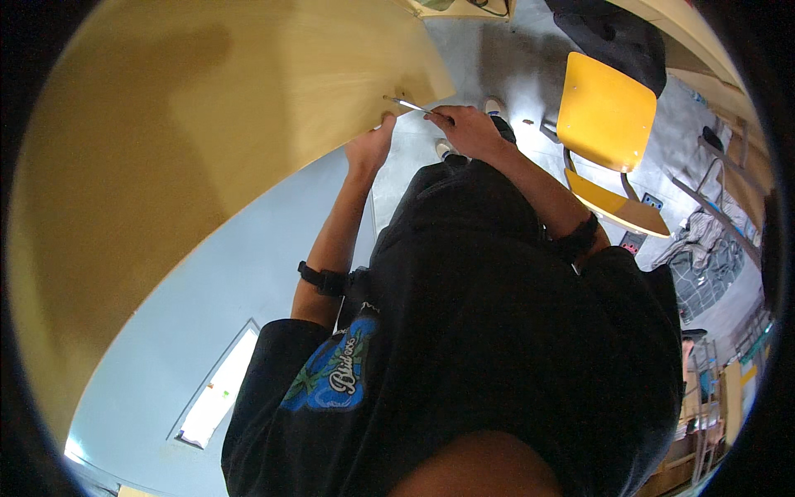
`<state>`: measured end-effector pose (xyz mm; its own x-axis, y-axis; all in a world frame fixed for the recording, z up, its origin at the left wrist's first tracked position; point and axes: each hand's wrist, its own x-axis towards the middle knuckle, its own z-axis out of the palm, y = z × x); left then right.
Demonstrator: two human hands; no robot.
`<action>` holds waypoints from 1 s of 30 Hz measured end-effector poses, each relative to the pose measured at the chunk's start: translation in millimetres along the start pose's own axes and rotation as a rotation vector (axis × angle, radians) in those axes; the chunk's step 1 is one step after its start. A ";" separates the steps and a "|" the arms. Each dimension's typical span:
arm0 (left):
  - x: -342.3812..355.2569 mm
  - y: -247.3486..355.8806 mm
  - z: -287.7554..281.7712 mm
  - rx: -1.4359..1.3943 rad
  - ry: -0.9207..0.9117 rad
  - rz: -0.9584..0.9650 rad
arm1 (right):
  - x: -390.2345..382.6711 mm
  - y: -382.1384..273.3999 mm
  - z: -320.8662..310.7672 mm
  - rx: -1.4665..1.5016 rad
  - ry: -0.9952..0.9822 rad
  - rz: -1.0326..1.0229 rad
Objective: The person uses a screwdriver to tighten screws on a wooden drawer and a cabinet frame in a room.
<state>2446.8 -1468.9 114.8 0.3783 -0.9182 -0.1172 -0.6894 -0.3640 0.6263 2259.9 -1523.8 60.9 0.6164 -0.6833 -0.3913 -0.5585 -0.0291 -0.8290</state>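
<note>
A large yellowish wooden panel [248, 108] fills the upper left, its curved-looking edge running toward me. My left hand [371, 149] grips that edge, thumb up near its corner; the other fingers are mostly hidden. My right hand [472, 131] is closed around a slim tool with a thin, pale metal-like shaft [414, 106], perhaps a screwdriver; its handle is hidden in my fingers. The shaft points left, its tip at the panel surface beside small dark marks [403, 94]. Whether the tip touches or enters the panel I cannot tell.
A yellow chair [609, 112] stands to the right, with a dark cloth or bag [613, 33] behind it. Crumpled checked fabric [704, 265] lies farther right. A light blue door-like surface [248, 257] with a narrow window [217, 385] is at my left. My shoes [445, 149] are below.
</note>
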 end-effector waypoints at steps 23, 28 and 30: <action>1.5 4.0 -1.1 0.061 -0.047 -0.177 | 18.8 2.0 0.5 0.110 -0.145 -0.009; 1.0 5.8 -2.0 0.065 -0.050 -0.191 | 18.9 8.2 3.9 0.132 -0.121 0.005; 1.6 7.4 -2.4 0.069 -0.056 -0.186 | 20.9 9.0 5.3 0.110 -0.108 -0.035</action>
<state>2443.8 -1472.7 121.1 0.4696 -0.8408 -0.2694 -0.6524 -0.5360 0.5357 2270.7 -1534.5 43.2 0.6939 -0.6006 -0.3973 -0.4750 0.0330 -0.8794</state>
